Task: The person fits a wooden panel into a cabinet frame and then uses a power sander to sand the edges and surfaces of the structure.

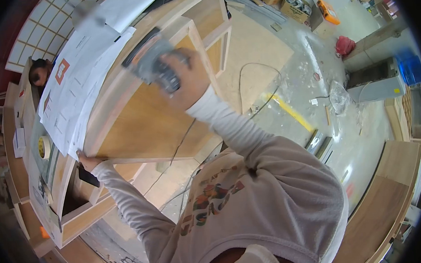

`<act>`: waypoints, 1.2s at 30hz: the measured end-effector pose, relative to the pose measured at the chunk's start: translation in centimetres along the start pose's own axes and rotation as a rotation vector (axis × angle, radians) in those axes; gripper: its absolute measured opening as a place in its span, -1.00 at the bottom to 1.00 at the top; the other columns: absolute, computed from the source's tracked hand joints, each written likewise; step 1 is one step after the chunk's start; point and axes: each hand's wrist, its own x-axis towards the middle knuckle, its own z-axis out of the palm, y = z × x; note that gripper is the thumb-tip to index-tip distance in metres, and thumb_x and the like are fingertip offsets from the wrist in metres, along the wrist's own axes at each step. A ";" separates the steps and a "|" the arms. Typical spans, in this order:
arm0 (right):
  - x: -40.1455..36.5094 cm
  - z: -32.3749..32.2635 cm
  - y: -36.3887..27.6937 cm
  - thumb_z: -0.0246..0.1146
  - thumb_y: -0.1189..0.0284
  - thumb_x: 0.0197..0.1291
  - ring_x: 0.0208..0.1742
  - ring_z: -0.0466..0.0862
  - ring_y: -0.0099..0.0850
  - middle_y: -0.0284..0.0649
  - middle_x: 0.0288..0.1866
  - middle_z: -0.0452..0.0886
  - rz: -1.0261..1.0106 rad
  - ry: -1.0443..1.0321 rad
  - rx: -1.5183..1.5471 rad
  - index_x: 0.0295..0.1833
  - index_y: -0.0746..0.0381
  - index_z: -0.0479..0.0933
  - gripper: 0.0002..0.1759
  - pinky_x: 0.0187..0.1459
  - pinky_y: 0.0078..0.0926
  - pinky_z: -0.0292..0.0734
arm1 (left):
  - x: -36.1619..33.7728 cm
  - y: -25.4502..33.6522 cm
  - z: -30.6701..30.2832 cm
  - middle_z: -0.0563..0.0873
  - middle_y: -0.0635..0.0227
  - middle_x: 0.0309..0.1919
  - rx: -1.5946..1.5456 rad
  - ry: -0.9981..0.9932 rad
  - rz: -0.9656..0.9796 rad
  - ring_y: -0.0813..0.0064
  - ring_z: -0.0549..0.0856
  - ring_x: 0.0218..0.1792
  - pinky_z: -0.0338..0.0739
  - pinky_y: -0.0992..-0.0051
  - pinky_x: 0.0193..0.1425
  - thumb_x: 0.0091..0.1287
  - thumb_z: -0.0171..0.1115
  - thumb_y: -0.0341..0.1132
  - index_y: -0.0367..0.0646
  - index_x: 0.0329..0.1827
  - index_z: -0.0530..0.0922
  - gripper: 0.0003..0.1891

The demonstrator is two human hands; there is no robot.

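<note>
My right hand (187, 79) is wrapped round a grey power sander (154, 62), somewhat blurred, whose flat pad lies at the curved wooden edge of a cabinet (146, 121). Large paper drawings (77, 82) cover the top beside that edge. At the lower corner of the papers is my left hand (89, 162), its fingers bent at the wooden edge; whether it grips the papers or the wood is hard to tell. Just below it sits a dark flat piece (88, 177). A thin cable (175, 153) hangs in front of the cabinet panel.
Another person's head (40, 72) shows at the far left. A tape roll (44, 147) lies on the left surface. Cardboard boxes (295, 8), an orange case (328, 12) and a red bag (344, 46) stand at the back. Cable loops cross the floor (290, 87); a wooden panel (381, 202) is at right.
</note>
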 end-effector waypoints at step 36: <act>6.5 -7.3 12.8 0.51 0.43 -0.36 -0.07 0.51 -0.31 -0.11 -0.06 0.43 0.448 0.249 0.144 0.12 0.36 0.27 -0.16 -0.01 -0.40 0.45 | -0.3 -0.3 -0.3 0.65 0.07 -0.13 0.293 0.180 0.248 0.37 0.59 -0.15 0.45 0.47 0.01 0.35 0.04 -0.08 -0.51 0.00 0.53 -0.48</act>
